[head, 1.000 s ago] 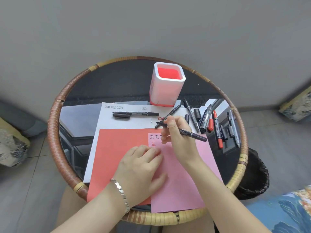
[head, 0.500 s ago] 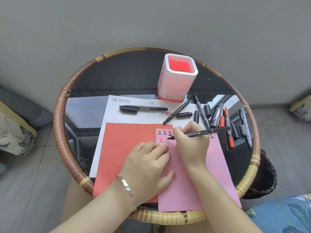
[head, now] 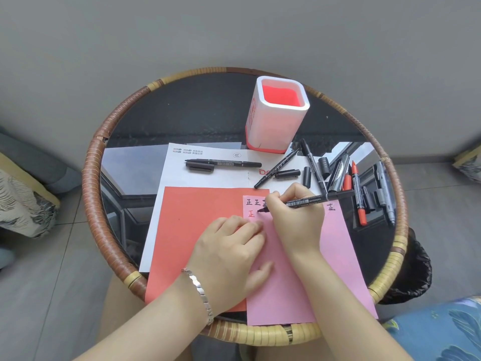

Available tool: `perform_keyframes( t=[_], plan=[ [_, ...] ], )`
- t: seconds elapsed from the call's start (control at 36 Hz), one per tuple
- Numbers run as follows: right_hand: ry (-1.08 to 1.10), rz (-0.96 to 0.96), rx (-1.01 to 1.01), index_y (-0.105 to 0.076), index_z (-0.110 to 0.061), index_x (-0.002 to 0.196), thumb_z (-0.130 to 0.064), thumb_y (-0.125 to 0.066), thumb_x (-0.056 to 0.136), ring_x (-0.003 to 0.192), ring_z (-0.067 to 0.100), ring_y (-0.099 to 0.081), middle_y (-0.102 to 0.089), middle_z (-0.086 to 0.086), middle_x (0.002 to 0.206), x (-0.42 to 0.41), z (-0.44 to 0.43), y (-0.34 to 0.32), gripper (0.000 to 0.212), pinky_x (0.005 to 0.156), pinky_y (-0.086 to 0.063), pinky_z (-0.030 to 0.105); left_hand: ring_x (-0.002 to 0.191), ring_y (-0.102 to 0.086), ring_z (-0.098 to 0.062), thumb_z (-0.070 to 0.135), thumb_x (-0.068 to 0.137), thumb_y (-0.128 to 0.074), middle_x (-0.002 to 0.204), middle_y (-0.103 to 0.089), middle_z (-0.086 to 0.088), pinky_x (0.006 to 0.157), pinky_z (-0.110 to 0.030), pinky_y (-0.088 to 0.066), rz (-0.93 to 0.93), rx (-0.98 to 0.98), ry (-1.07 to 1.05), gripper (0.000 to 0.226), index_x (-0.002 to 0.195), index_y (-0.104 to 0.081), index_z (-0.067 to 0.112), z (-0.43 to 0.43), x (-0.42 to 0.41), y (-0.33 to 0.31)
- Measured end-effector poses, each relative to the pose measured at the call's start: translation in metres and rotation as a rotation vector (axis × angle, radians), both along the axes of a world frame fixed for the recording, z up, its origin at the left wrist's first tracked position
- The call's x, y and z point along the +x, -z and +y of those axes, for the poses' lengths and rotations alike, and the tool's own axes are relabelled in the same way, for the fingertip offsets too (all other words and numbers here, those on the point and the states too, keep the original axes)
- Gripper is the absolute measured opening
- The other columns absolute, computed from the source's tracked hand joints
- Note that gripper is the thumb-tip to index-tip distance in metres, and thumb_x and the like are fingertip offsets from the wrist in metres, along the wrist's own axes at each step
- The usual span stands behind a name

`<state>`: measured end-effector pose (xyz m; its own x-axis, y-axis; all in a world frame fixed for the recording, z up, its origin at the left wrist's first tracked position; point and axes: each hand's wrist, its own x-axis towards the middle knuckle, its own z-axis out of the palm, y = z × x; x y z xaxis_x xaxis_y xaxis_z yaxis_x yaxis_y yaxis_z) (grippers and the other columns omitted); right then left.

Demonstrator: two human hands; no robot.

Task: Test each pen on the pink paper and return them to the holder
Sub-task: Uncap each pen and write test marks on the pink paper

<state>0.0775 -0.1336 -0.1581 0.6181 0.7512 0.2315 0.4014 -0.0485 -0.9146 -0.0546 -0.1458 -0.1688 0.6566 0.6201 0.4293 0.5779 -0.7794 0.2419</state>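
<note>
Fingers of the right hand (head: 291, 220) are pinching a black marker (head: 299, 203), tip touching the pink paper (head: 299, 282) at centre frame. Left hand (head: 229, 254) is lying flat, fingers open, pinning it. If that hand is slipping, the stroke could be smearing; holder (head: 276, 121) is waiting, upper centre.

Red sheet (head: 197, 230) over white paper (head: 208, 175)

Pink paper (head: 299, 277) marked with black and red characters is laid beside a red sheet (head: 197, 230); the holder (head: 270, 126) is white, red-lined; table rim (head: 96, 204) is banded brown and straw.
</note>
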Motion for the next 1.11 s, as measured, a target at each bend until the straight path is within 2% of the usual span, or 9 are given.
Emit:
perform_keyframes(
  t=[0.08, 0.22, 0.31, 0.56, 0.67, 1.11],
  plan=[
    [0.008, -0.016, -0.004, -0.034, -0.018, 0.044, -0.001, -0.063, 0.071, 0.042, 0.003, -0.038, -0.037, -0.006, 0.037, -0.001, -0.0003, -0.0012, 0.043, 0.048, -0.032, 0.013, 0.088, -0.05, -0.018, 0.043, 0.071, -0.052, 0.092, -0.07, 0.002, 0.077, -0.03, -0.038, 0.008, 0.003, -0.001, 0.038, 0.082, -0.072, 0.012, -0.0001, -0.0001, -0.0005],
    [0.027, -0.032, 0.008, -0.032, -0.019, 0.044, 0.001, -0.062, 0.069, 0.043, 0.005, -0.036, -0.036, -0.005, 0.037, -0.0012, -0.0004, -0.0003, 0.043, 0.047, -0.031, 0.015, 0.082, -0.062, -0.021, 0.043, 0.072, -0.052, 0.092, -0.071, 0.002, 0.077, -0.03, -0.039, 0.033, -0.008, -0.002, 0.038, 0.082, -0.072, 0.013, 0.0003, -0.0001, -0.0024],
    [0.025, -0.023, 0.011, -0.032, -0.02, 0.045, 0.001, -0.062, 0.068, 0.042, 0.004, -0.035, -0.042, -0.01, 0.038, -0.0005, -0.0006, 0.0008, 0.043, 0.046, -0.03, 0.014, 0.082, -0.061, -0.021, 0.043, 0.071, -0.052, 0.093, -0.071, 0.002, 0.076, -0.03, -0.039, 0.031, -0.016, -0.003, 0.038, 0.082, -0.072, 0.013, 0.0002, -0.0003, -0.0024],
    [0.008, 0.009, -0.003, -0.032, -0.019, 0.044, 0.0, -0.062, 0.068, 0.042, 0.006, -0.034, -0.041, -0.01, 0.038, -0.0002, -0.0006, -0.0007, 0.043, 0.046, -0.029, 0.014, 0.083, -0.06, -0.02, 0.043, 0.071, -0.052, 0.093, -0.071, 0.002, 0.077, -0.03, -0.039, 0.03, -0.016, -0.005, 0.038, 0.082, -0.072, 0.012, -0.0001, -0.0002, -0.0025],
    [0.003, 0.007, -0.014, -0.031, -0.018, 0.044, 0.002, -0.061, 0.067, 0.041, 0.005, -0.032, -0.039, -0.008, 0.036, -0.0001, -0.0012, -0.001, 0.043, 0.045, -0.029, 0.014, 0.086, -0.054, -0.018, 0.043, 0.071, -0.052, 0.093, -0.071, 0.002, 0.077, -0.03, -0.039, 0.016, -0.008, -0.007, 0.038, 0.082, -0.072, 0.013, -0.0001, -0.0001, -0.0013],
    [0.011, -0.01, 0.007, -0.029, -0.019, 0.044, 0.004, -0.06, 0.067, 0.04, 0.004, -0.034, -0.04, -0.01, 0.036, 0.0002, -0.0021, -0.0016, 0.044, 0.045, -0.028, 0.014, 0.081, -0.063, -0.022, 0.042, 0.073, -0.051, 0.095, -0.071, 0.002, 0.077, -0.03, -0.039, 0.052, -0.041, 0.0, 0.039, 0.084, -0.073, 0.012, -0.0002, -0.0008, -0.0046]
  ],
)
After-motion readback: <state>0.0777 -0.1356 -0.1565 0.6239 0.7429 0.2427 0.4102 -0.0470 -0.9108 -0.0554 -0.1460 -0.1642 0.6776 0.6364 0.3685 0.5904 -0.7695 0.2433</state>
